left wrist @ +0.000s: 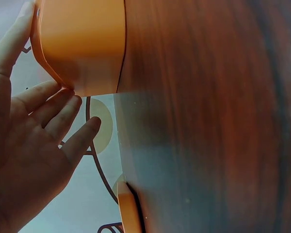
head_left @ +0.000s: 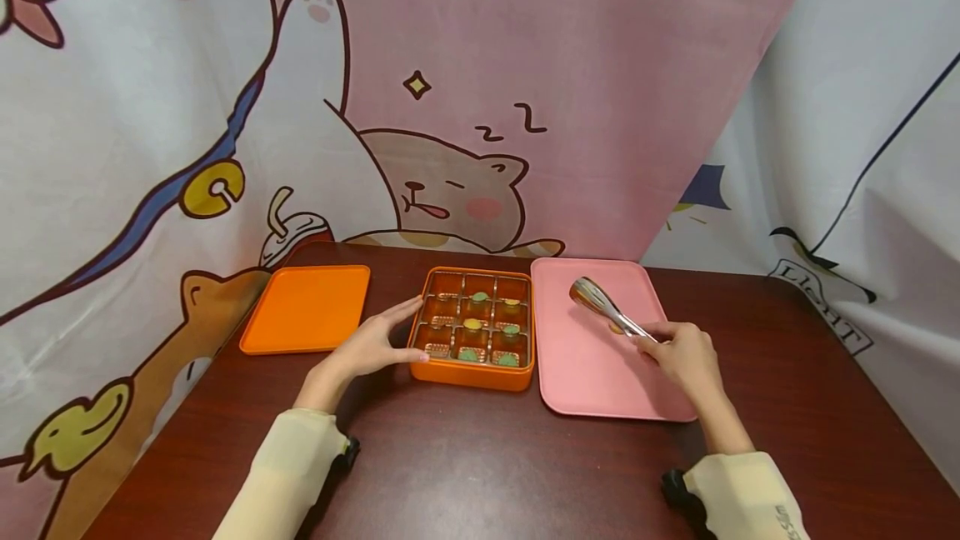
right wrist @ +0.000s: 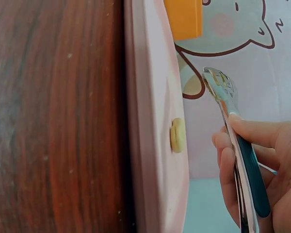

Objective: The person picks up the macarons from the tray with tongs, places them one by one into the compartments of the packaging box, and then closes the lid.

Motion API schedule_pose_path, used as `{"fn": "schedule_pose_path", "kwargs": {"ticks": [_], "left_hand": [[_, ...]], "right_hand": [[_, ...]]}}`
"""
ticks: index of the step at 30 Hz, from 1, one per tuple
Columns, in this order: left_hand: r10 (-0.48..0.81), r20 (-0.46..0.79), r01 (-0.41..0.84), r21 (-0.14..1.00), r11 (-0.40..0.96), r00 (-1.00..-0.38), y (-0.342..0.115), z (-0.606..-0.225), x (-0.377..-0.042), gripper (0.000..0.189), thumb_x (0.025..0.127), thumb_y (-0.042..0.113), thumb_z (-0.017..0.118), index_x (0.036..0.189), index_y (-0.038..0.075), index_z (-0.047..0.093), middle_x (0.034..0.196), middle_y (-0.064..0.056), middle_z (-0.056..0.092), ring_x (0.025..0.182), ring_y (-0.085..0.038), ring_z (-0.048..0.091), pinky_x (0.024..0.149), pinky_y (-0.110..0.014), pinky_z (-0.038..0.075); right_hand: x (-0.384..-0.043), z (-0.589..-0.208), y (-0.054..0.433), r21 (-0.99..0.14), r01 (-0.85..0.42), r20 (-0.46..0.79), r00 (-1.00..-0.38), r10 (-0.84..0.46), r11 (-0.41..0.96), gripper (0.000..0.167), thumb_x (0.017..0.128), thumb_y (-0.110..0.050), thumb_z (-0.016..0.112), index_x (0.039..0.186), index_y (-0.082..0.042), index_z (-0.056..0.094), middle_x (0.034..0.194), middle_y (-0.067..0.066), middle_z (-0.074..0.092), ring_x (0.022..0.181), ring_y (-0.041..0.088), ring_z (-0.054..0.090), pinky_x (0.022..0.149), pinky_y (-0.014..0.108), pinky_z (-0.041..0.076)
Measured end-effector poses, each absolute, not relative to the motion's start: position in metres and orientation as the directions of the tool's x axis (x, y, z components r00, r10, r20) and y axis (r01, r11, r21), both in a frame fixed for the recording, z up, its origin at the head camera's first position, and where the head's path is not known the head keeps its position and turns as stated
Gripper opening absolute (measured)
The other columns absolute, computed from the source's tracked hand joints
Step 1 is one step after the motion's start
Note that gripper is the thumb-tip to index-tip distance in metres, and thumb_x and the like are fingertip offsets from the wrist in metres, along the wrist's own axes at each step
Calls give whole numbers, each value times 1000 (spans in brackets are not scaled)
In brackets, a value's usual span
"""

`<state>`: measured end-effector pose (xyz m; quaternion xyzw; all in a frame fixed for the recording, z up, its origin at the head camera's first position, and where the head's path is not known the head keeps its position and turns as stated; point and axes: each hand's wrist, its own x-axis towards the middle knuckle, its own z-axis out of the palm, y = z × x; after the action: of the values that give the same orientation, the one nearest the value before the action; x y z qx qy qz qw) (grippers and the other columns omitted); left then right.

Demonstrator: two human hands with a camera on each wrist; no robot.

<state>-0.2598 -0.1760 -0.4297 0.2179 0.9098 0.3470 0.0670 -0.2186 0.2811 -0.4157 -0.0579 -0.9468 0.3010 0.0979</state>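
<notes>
An orange box (head_left: 472,375) with a clear divided insert stands mid-table. Small green pieces (head_left: 479,297) and yellow pieces (head_left: 472,324) lie in several of its compartments; the left column shows none. My left hand (head_left: 371,347) touches the box's left side, thumb by the near corner and fingers extended along the wall. My right hand (head_left: 684,355) grips a pair of metal tongs (head_left: 600,300) above the pink tray (head_left: 592,382). A teal grip strip (right wrist: 253,179) shows on the tongs. On the tray, below the tongs, lies a small yellow piece (right wrist: 177,136).
An orange lid-like tray (head_left: 306,309) lies at the back left of the dark wooden table (head_left: 480,457). The pink tray stands close beside the box's right side. A cartoon-print curtain (head_left: 600,107) hangs behind and along both sides of the table.
</notes>
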Motion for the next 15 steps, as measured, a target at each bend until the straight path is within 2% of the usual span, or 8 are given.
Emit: {"fn": "schedule_pose_path", "kwargs": {"ticks": [4,10,15], "left_hand": [[446,33,354,661,662,-895,-176,-430,-260,92,83,40,80,158,15,32,165,-10,27,149,-38,31,115,-63,31],[448,35,358,658,662,-893,-177,-430,-260,92,83,41,80,158,15,31,165,-11,27,149,-38,31,114,-64,32],[449,30,355,659,663,-893,-177,-429,-260,93,83,42,79,158,15,31,165,-11,27,149,-39,31,114,-64,32]], "right_hand": [[-216,-410,277,-600,22,161,-976,148,800,30,87,-20,77,108,2,76,70,8,74,63,12,57,53,25,38],[-214,-404,270,-635,-37,187,-976,107,772,26,88,-17,76,107,2,76,74,11,76,61,7,66,52,20,46],[-212,-401,262,-651,-66,196,-977,83,756,26,88,-16,76,107,2,76,75,12,76,61,7,67,53,18,49]]}}
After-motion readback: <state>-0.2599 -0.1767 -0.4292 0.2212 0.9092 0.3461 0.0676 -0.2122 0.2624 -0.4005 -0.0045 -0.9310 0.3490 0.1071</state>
